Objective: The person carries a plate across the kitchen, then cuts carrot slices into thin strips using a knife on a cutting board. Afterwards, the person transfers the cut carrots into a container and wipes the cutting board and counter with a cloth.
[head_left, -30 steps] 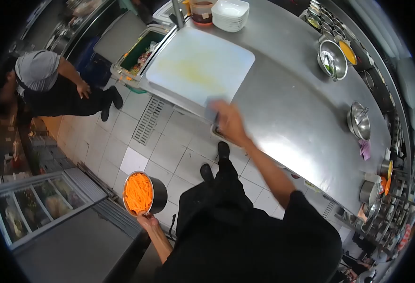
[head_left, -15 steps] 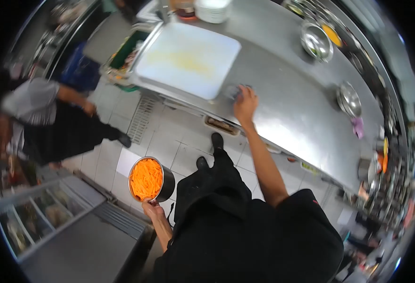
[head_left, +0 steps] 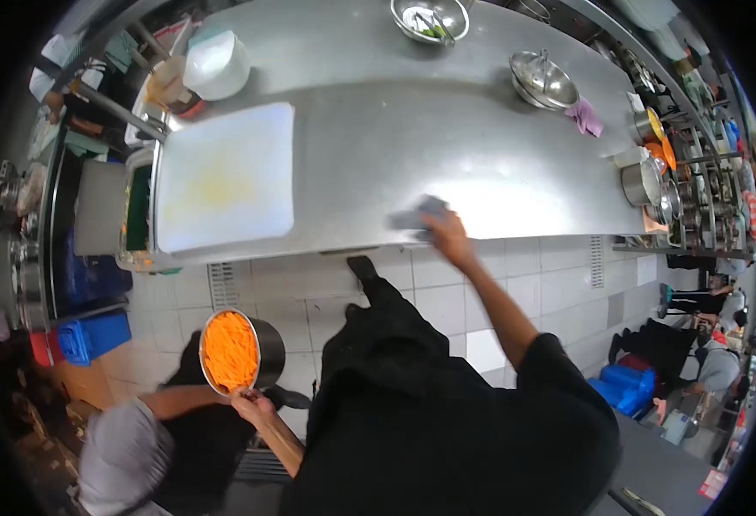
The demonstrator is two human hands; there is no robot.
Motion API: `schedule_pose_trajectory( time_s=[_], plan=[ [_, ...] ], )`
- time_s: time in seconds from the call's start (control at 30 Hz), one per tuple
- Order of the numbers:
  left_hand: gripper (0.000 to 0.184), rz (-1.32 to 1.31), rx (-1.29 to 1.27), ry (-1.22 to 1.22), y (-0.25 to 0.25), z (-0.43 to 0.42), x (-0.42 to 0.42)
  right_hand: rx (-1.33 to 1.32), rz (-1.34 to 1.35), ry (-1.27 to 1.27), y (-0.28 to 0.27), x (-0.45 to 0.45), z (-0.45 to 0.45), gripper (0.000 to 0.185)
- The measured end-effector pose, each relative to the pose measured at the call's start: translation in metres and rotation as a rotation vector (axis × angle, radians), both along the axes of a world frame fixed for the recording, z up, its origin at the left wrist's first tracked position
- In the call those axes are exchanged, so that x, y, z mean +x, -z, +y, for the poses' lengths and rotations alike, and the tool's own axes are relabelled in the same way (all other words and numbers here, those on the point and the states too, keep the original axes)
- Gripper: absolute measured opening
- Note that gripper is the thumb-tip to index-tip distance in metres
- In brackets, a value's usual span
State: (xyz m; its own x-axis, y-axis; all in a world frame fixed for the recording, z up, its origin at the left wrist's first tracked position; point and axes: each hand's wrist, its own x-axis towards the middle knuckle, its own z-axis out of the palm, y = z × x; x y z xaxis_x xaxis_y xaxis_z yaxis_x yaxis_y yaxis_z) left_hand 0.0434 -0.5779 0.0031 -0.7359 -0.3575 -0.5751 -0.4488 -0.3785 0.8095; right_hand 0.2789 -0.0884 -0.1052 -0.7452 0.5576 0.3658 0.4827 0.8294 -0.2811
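At the lower left, my left hand (head_left: 256,408) grips the handle of a metal pot (head_left: 270,353) filled with orange carrot strips (head_left: 230,351). My right hand (head_left: 448,236) is closed on a grey cloth (head_left: 422,217), which lies against the steel counter (head_left: 352,172) near its front edge. To the left of the cloth, a white cutting board (head_left: 227,176) with a yellow stain lies flat on the counter. The handle is mostly hidden by my left fingers.
Metal bowls (head_left: 543,82) and a purple cloth (head_left: 584,118) sit toward the back right. White dishes (head_left: 217,67) stand behind the board. A co-worker (head_left: 124,451) is close beside the pot at the lower left. Blue bins (head_left: 623,390) stand at the right.
The view has turned to the right. My right hand has moved the grey cloth rightward along the counter, away from the board. The co-worker now appears nearer, behind the pot.
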Motion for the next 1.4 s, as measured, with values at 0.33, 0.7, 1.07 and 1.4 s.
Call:
schedule_pose_trajectory(
  time_s=[0.33, 0.7, 1.07, 1.4],
  plan=[
    [0.011, -0.072, 0.01, -0.113, 0.034, -0.002, -0.058, -0.199, -0.417, 1.819, 0.008, 0.153, 0.207, 0.064],
    [0.013, 0.289, -0.07, -0.006, -0.096, 0.094, -0.092, -0.296, -0.296, -0.038, -0.017, -0.28, 0.033, 0.037],
    [0.032, 0.239, 0.262, 0.409, -0.099, 0.189, -0.116, -0.642, -0.082, -0.482, -0.102, -0.231, 0.027, 0.036],
    [0.017, 0.046, 0.264, 0.66, -0.048, 0.348, -0.101, -1.513, 0.204, -0.024, -0.2, -0.209, 0.082, 0.048]
  ],
)
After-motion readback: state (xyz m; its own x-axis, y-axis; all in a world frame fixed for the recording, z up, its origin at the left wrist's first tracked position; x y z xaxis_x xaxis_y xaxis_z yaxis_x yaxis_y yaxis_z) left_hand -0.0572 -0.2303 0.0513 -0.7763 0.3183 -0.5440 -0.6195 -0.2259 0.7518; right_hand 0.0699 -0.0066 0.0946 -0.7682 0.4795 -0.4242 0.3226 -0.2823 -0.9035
